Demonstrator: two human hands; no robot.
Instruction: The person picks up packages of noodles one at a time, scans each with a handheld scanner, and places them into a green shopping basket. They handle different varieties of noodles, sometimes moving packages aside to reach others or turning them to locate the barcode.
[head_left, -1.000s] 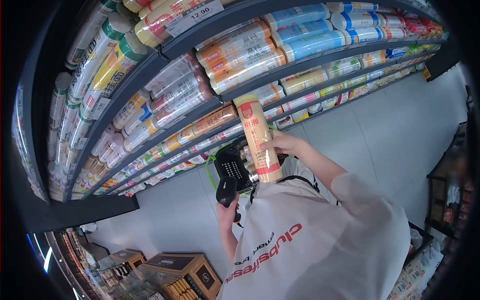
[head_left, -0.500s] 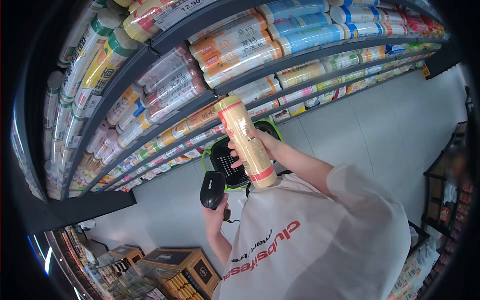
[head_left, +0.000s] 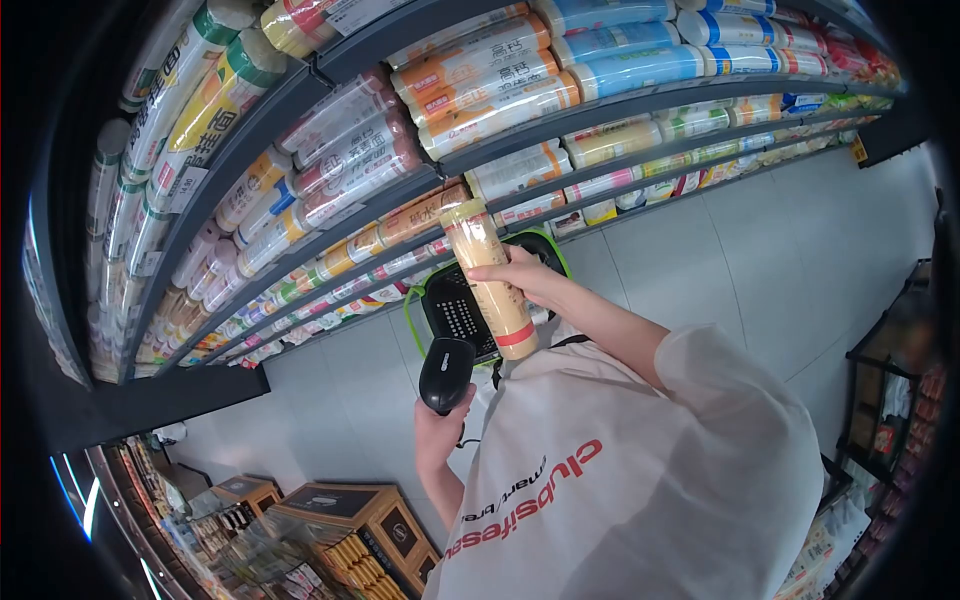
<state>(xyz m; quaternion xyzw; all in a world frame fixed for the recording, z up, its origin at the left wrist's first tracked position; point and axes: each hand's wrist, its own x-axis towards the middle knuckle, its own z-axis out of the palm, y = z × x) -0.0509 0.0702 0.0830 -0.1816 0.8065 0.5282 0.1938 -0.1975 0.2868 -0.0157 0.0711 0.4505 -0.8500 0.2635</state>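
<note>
My right hand [head_left: 518, 277] grips a cylindrical pack of dried noodles [head_left: 498, 303], cream-coloured with a red band near its lower end. The pack is tilted, its top toward the shelves and its bottom close to my shirt. In my left hand [head_left: 440, 432] is a black handheld barcode scanner [head_left: 447, 372], its head just left of the pack's lower end and apart from it. Beneath both hands, a black shopping basket with a bright green rim [head_left: 557, 257] is partly hidden by the pack and scanner.
Curved dark shelves [head_left: 560, 125] full of noodle packs run across the front and left. Orange packs [head_left: 490, 75] and blue packs [head_left: 635, 70] lie on an upper tier. Behind on the left stand wooden display crates [head_left: 350, 510]; grey floor tiles [head_left: 670, 230] extend to the right.
The noodle pack has turned in my right hand, and the thumb now lies across its front. My left hand has brought the scanner slightly right, nearer the pack.
</note>
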